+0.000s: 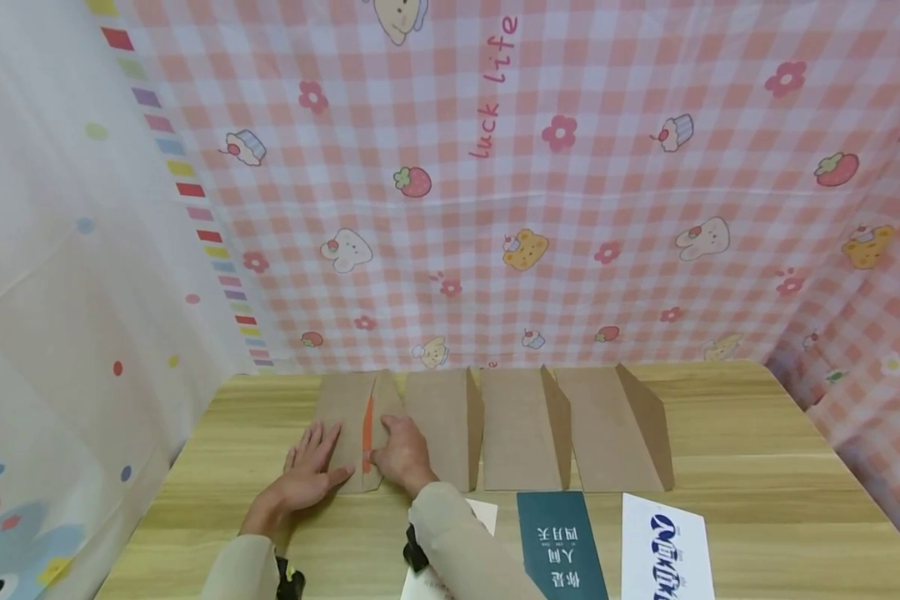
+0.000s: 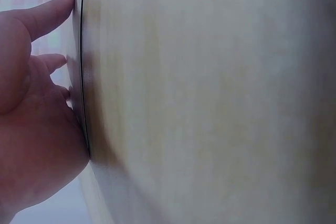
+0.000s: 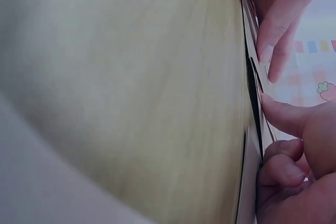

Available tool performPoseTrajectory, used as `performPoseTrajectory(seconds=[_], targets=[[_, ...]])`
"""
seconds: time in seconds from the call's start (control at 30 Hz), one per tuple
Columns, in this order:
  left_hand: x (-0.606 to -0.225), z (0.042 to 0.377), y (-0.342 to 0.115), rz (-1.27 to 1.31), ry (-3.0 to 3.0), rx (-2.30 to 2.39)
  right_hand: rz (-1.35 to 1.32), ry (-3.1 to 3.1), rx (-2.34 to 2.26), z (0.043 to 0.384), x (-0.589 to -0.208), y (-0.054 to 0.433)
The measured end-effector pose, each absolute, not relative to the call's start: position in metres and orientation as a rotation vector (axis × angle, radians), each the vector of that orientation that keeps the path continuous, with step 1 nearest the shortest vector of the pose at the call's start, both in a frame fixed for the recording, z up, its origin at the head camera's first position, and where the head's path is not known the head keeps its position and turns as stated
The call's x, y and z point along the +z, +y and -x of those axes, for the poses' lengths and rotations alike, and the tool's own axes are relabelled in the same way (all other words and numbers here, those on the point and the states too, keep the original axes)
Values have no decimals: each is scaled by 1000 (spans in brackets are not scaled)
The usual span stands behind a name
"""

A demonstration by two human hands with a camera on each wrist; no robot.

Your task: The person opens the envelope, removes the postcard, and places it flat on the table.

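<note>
A brown kraft envelope (image 1: 345,400) lies at the left end of a row, its flap (image 1: 385,392) on the right side. An orange strip (image 1: 368,425) shows in the slit beside the flap. My left hand (image 1: 309,471) rests spread on the envelope's left part, thumb toward the strip. At the flap, my right hand (image 1: 403,450) holds the edge, thumb at the orange strip. In the right wrist view, the thumb (image 3: 286,116) touches the paper and the other fingers are curled. A dark gap between paper layers shows there. The left wrist view shows the palm (image 2: 42,145) beside the table.
Several more kraft envelopes (image 1: 521,429) continue the row rightward, flaps raised. In front lie a dark green card (image 1: 562,533), a white card with blue lettering (image 1: 667,542) and a pale card (image 1: 483,512) partly under my right sleeve. A checked cloth (image 1: 457,217) hangs behind the table.
</note>
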State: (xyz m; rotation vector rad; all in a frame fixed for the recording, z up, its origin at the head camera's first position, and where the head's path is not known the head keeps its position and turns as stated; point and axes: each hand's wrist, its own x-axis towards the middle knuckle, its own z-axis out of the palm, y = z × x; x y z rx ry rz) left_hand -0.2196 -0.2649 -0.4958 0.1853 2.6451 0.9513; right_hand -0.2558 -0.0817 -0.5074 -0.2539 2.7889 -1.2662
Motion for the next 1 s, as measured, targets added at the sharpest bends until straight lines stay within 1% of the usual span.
performPoseTrajectory(seconds=[0.3, 0.77, 1.0], targets=[[-496, 218, -266, -180, 2638, 955, 209, 2687, -1357, 256, -509, -82], [-497, 219, -265, -185, 2646, 951, 237, 2725, -1349, 257, -511, -81], [-496, 220, -264, -189, 2659, 943, 197, 2643, -1417, 260, -509, -77]])
